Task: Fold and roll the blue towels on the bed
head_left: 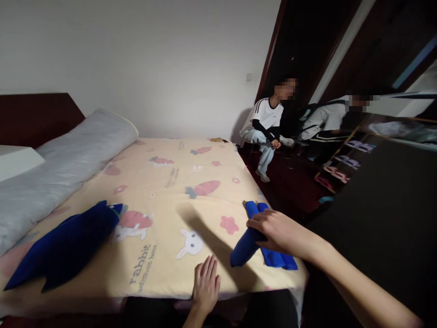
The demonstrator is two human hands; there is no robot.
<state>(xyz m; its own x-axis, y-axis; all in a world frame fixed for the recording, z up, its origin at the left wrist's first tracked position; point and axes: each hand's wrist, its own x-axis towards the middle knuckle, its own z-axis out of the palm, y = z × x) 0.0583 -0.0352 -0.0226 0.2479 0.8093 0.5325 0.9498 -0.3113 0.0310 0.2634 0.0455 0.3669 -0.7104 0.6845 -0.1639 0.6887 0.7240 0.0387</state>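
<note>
My right hand (278,232) closes loosely over the rolled blue cloth (251,241) at the bed (164,191) edge, my left hand (205,284) lies flat and empty beside it; the cloth looks soft, light, best gripped mid-roll.

Home bedroom, bed (164,191) with cartoon rabbit sheet, grey bolster (64,159), dark wardrobe (385,205)
</note>
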